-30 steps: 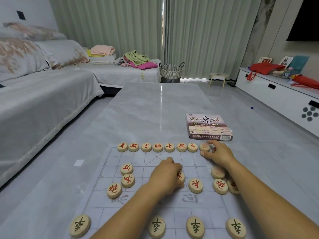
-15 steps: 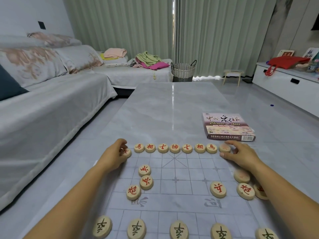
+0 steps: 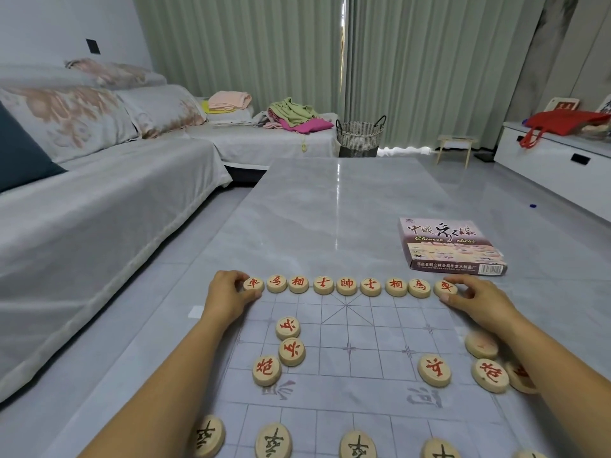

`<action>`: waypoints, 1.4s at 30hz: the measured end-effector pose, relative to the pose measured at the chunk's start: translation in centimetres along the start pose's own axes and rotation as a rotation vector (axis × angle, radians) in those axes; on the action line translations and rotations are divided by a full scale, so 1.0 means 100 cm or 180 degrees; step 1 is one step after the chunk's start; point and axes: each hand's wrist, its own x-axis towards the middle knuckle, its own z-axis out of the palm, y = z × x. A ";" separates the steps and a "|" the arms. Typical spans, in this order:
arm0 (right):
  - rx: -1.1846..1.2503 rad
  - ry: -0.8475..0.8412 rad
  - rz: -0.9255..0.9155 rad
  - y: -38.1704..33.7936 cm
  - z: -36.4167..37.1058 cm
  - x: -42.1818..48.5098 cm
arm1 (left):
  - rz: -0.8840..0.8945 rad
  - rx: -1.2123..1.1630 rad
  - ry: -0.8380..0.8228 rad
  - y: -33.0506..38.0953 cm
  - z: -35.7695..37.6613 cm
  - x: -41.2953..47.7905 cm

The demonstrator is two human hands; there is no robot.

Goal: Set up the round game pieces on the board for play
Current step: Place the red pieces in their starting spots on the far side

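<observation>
left hand (image 3: 228, 295) fingers curled, pinching the left end piece (image 3: 254, 284) of the red back row (image 3: 346, 285); right hand (image 3: 476, 300) pinching the right end piece (image 3: 445, 287) between thumb and fingertips. Row runs hand to hand along far edge of the board (image 3: 350, 328). Three loose red pieces (image 3: 291, 351) nearside of left hand, four more red pieces (image 3: 434, 370) beside right forearm. Dark-marked pieces (image 3: 273, 441) lower, by the forearms. Game box (image 3: 453, 246) just beyond right hand

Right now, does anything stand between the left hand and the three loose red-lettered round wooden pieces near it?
Nothing visible does. Only bare pale gridded board lies between the left hand and those three round wooden pieces.
</observation>
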 end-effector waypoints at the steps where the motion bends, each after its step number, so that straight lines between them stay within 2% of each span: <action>1: 0.0000 0.0008 0.0000 0.000 0.000 0.000 | 0.0004 0.0014 -0.0005 -0.001 0.000 0.002; 19: 0.0037 0.0047 -0.0023 0.002 0.001 0.001 | -0.0056 -0.0151 -0.0338 0.005 -0.004 0.000; 23: -0.0014 0.0060 -0.0054 0.002 0.001 0.001 | 0.0373 0.0614 -0.0233 0.021 -0.001 -0.003; 26: -0.0015 0.0066 -0.0056 0.002 0.002 0.001 | 0.0431 0.0793 -0.0317 0.027 0.007 0.000; 38: -0.0082 0.0086 -0.0055 0.000 0.002 0.000 | 0.0285 0.0721 -0.0180 0.026 0.020 -0.001; 42: -0.0038 0.0112 -0.0107 0.002 0.002 0.000 | 0.0448 0.0708 -0.0173 0.027 0.020 -0.005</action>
